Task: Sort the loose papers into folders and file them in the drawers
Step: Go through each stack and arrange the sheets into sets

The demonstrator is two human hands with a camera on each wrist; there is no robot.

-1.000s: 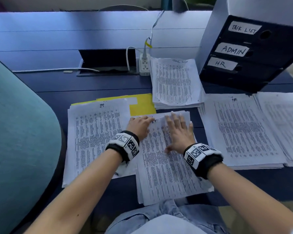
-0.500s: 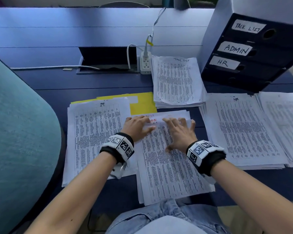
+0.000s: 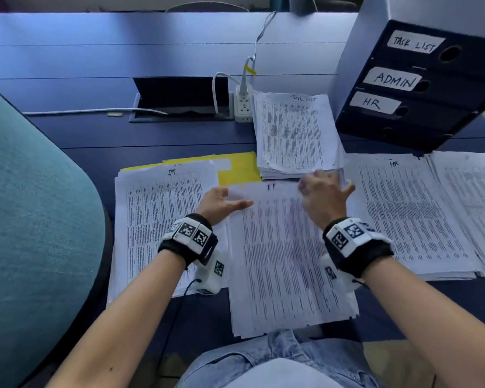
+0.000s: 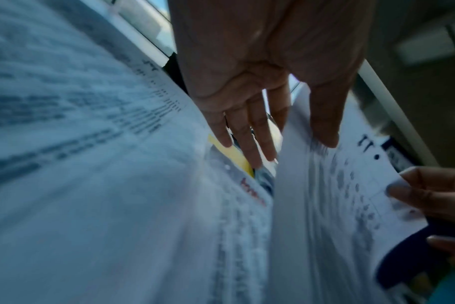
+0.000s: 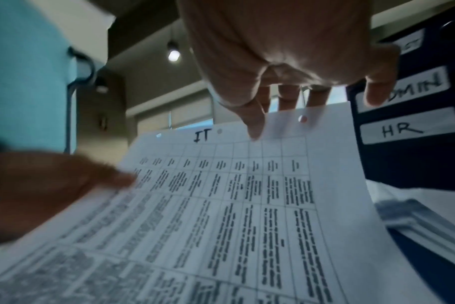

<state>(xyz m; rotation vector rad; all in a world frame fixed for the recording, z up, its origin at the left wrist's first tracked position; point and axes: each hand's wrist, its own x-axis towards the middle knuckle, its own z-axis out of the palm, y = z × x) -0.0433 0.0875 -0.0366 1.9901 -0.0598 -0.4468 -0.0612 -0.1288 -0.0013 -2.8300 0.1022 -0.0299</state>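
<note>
A printed sheet marked IT (image 3: pixel 269 208) is raised at its far edge off the middle paper stack (image 3: pixel 286 289). My left hand (image 3: pixel 230 198) holds its left top corner, thumb on top and fingers underneath (image 4: pixel 249 144). My right hand (image 3: pixel 319 189) pinches the top edge near the right corner, with the thumb (image 5: pixel 252 127) on the printed face of the sheet (image 5: pixel 247 195). A sheet with red lettering (image 4: pixel 252 193) lies under it. Left of the stack lies an IT pile (image 3: pixel 163 219) on a yellow folder (image 3: pixel 241 169).
The dark drawer unit (image 3: pixel 420 85), labelled TASK LIST, ADMIN and HR, stands at the back right. A task list pile (image 3: pixel 294 133) lies behind my hands, an HR pile (image 3: pixel 409 214) and another pile (image 3: pixel 471 205) to the right. A power strip (image 3: pixel 243 103) sits behind; a teal cushion (image 3: pixel 34 219) fills the left.
Both hands lay flat on the middle stack and slid its top sheet toward me. Now they grip that IT sheet by its far edge and have raised it.
</note>
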